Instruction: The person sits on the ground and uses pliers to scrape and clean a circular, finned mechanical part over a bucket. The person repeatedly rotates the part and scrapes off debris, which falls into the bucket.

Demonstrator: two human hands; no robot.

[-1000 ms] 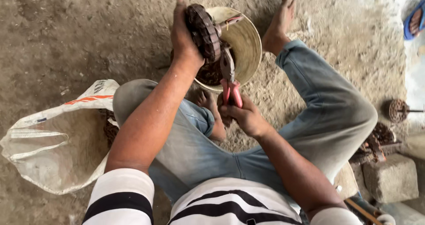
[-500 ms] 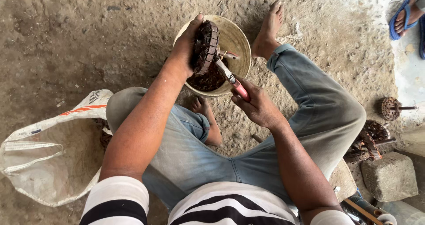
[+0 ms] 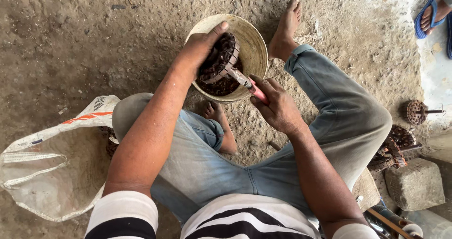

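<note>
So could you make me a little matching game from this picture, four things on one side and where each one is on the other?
Things:
1. rusty motor core
2. red-handled pliers
3. white woven sack
4. blue sandal

Places:
A. on the ground, far left
B. in the right hand
C. top right corner, on another person's foot
D. gripped by the left hand over the pale bucket

Pairs: 1-D, 2-B, 3-A, 4-C
</note>
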